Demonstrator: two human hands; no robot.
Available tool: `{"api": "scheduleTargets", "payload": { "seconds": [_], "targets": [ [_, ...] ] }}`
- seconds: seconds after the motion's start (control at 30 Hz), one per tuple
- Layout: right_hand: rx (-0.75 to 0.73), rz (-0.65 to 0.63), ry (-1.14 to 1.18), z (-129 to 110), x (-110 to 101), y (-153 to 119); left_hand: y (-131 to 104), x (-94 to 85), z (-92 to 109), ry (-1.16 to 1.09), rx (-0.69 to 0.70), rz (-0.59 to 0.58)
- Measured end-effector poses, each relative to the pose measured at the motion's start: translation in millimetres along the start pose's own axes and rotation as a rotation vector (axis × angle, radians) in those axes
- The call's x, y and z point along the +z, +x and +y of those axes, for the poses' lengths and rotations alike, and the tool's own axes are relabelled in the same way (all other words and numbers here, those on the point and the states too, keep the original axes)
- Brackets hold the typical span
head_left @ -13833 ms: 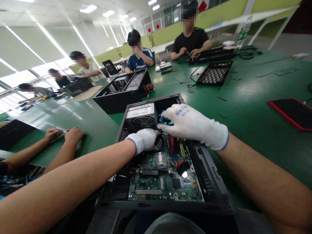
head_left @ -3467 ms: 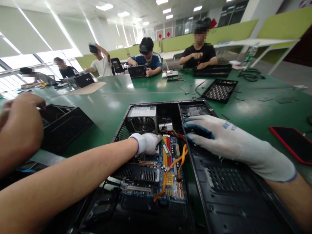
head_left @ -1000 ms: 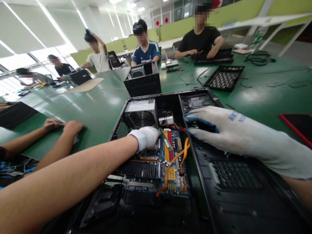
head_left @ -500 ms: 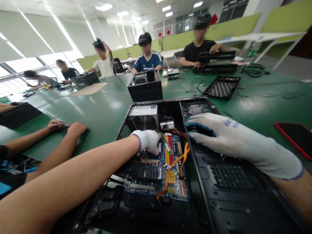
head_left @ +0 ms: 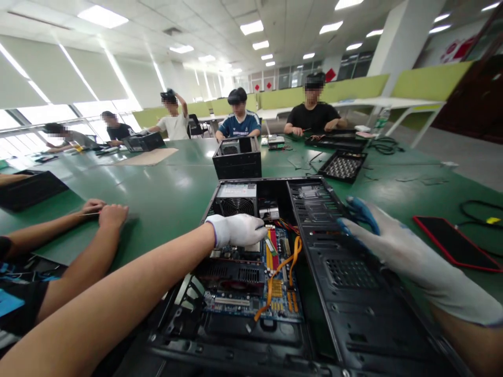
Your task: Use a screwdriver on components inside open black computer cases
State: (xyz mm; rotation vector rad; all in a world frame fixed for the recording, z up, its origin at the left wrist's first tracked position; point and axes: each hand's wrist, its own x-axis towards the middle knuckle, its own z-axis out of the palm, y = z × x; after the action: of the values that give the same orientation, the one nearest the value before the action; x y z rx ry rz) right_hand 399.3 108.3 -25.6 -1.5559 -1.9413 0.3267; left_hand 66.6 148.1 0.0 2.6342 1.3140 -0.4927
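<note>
An open black computer case lies in front of me with a blue motherboard inside. My left hand, in a white glove, is over the top of the board beside the red and yellow memory slots. Its fingers are pressed together near the upper end of a small green memory stick; whether they grip it is hidden. My right hand, in a white and blue glove, is at the case's right edge, thumb and fingers apart, holding nothing. An orange cable crosses the board.
A power supply fills the case's upper left. A red-edged black tray lies at the right. A co-worker's hands are at the left; another case and several people are across the green table.
The view has tilted up. My right hand has moved right, from the inner part of the case to its outer edge. My left hand's fingers have straightened towards the memory slots.
</note>
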Motion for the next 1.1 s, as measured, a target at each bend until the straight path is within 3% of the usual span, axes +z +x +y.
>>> {"api": "scheduleTargets", "payload": {
  "seconds": [0.1, 0.2, 0.37, 0.53, 0.63, 0.73, 0.93, 1.03, 1.1],
  "targets": [
    [0.058, -0.100, 0.196, 12.2, -5.8, -25.0, -20.2, -3.8, 1.1, 0.027, 0.054, 0.091],
    [0.044, -0.169, 0.418, 1.4, -9.1, -39.2, -43.4, -6.2, 5.6, 0.002, 0.058, 0.179],
    [0.177, -0.091, 0.625, -29.6, -10.7, -42.6, -93.1, -4.3, 19.0, -0.134, -0.018, 0.295],
    [0.204, -0.059, 0.667, -41.8, -0.8, -42.8, -150.3, 9.1, 25.9, -0.144, -0.013, 0.445],
    [0.195, -0.052, 0.692, -43.9, 19.3, -36.3, -175.7, 21.8, 30.9, -0.174, -0.007, 0.506],
    [0.137, -0.124, 0.684, -53.2, 44.6, -21.5, -194.6, 33.6, 31.5, -0.181, -0.038, 0.547],
    [-0.119, -0.254, 0.622, -102.8, 97.3, 25.8, -219.5, 54.4, 2.3, -0.187, -0.136, 0.741],
    [-0.224, -0.327, 0.640, -130.4, 128.7, 57.5, -210.3, 88.2, 7.7, -0.296, -0.173, 0.938],
    [-0.278, -0.373, 0.668, -148.7, 152.4, 80.6, -193.9, 118.6, 22.3, -0.388, -0.133, 0.989]
  ]
}}
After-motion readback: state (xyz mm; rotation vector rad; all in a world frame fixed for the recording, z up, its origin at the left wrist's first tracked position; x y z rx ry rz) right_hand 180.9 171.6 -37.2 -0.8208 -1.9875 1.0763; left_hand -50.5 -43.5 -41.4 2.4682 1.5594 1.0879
